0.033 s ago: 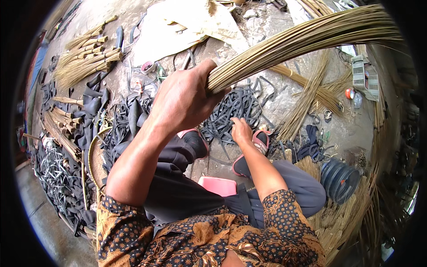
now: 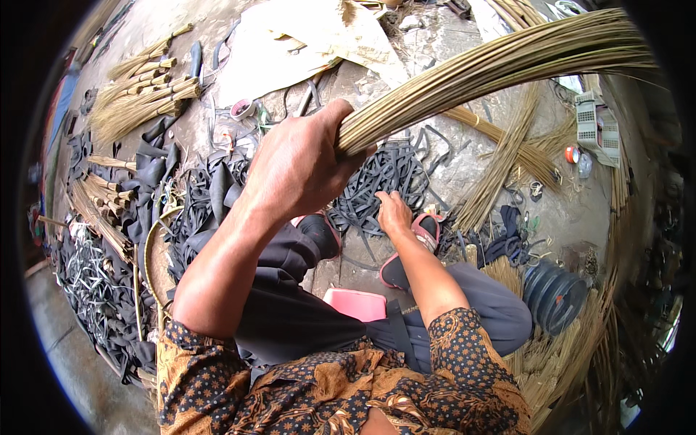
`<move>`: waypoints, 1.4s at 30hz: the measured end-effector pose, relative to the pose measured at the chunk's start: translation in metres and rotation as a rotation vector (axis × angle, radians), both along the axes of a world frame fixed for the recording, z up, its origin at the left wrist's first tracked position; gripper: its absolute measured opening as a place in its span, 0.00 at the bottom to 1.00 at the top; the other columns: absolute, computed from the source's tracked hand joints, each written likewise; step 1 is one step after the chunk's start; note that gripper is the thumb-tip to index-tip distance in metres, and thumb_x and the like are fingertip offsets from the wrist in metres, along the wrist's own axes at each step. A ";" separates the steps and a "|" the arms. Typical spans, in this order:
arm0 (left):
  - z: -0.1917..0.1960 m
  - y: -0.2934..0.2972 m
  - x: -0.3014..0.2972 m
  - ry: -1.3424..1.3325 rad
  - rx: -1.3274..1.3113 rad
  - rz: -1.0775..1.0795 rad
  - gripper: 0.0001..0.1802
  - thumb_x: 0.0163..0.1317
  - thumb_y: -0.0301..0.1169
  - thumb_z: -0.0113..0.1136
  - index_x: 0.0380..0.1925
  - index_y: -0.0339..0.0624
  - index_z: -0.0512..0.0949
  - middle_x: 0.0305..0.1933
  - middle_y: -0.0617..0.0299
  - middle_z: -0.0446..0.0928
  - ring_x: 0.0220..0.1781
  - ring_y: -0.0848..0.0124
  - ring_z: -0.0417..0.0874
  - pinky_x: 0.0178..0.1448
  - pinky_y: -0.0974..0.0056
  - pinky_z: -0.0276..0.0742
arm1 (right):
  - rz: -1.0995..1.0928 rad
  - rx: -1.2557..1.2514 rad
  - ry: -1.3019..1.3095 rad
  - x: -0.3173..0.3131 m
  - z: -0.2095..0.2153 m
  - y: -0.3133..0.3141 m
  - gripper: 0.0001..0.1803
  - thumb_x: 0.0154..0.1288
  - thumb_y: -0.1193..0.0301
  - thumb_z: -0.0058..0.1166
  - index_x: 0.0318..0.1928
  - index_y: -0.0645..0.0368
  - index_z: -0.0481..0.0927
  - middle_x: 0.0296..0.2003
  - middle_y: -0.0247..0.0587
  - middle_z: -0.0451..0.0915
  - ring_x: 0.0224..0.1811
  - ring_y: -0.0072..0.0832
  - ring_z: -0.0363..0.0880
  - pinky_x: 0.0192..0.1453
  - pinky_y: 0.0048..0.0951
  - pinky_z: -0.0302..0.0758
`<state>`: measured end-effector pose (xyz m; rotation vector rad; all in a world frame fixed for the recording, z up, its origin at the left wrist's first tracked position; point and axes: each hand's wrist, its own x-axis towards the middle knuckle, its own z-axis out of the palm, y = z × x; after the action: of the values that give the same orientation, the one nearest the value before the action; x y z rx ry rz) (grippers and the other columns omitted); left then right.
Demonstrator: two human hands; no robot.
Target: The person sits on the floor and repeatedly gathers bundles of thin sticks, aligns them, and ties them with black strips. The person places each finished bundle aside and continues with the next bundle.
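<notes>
My left hand (image 2: 297, 156) is raised at the middle, its fingers wrapped round one end of a thick bundle of thin broom sticks (image 2: 493, 69). The bundle slants up and fans out toward the upper right. Lower down, my right hand (image 2: 394, 214) is closed, fingers curled, at the near edge of a tangled pile of black rubber strips (image 2: 384, 174). Whatever its fingers grip is too small to make out. Beneath both arms are my bent legs, and a pink plastic container (image 2: 355, 303) sits between them.
Tied stick bundles (image 2: 148, 105) lie at the far left, near more black strips (image 2: 94, 279). A pale sheet (image 2: 290, 43) covers floor at the back. On the right are crossed loose sticks (image 2: 507, 159), a grey plastic basket (image 2: 598, 127) and a dark ribbed tub (image 2: 554, 293).
</notes>
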<state>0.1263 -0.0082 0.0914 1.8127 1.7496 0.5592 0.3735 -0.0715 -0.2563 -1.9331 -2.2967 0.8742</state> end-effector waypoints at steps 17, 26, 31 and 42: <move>-0.006 -0.008 -0.010 0.097 0.046 -0.058 0.18 0.66 0.43 0.69 0.42 0.42 0.76 0.30 0.44 0.83 0.38 0.40 0.85 0.42 0.41 0.79 | -0.010 0.176 0.447 0.000 0.147 0.002 0.15 0.78 0.66 0.48 0.54 0.66 0.74 0.46 0.63 0.80 0.50 0.62 0.80 0.56 0.52 0.76; -0.003 -0.028 0.002 0.143 0.105 -0.053 0.17 0.68 0.45 0.66 0.41 0.45 0.77 0.34 0.46 0.84 0.41 0.43 0.87 0.44 0.41 0.80 | 0.200 0.588 0.475 -0.028 0.329 -0.039 0.11 0.80 0.69 0.53 0.52 0.63 0.78 0.42 0.55 0.80 0.37 0.54 0.82 0.41 0.45 0.79; -0.011 -0.049 0.018 0.129 0.137 -0.066 0.15 0.68 0.43 0.64 0.42 0.44 0.77 0.33 0.45 0.84 0.38 0.43 0.87 0.41 0.41 0.81 | -0.057 0.380 0.791 -0.046 0.342 -0.039 0.14 0.85 0.65 0.47 0.47 0.63 0.81 0.25 0.32 0.71 0.24 0.21 0.69 0.29 0.27 0.65; -0.022 -0.061 0.035 0.140 0.133 -0.049 0.33 0.68 0.38 0.63 0.67 0.35 0.66 0.33 0.43 0.86 0.36 0.45 0.90 0.38 0.43 0.84 | -0.378 0.141 1.085 -0.049 0.333 -0.052 0.18 0.86 0.62 0.46 0.41 0.62 0.81 0.18 0.17 0.61 0.16 0.07 0.55 0.19 0.16 0.52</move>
<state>0.1615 -0.0695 0.0698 2.0248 1.7906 0.5530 0.3248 -0.1237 0.0765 -1.2350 -1.2706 1.2249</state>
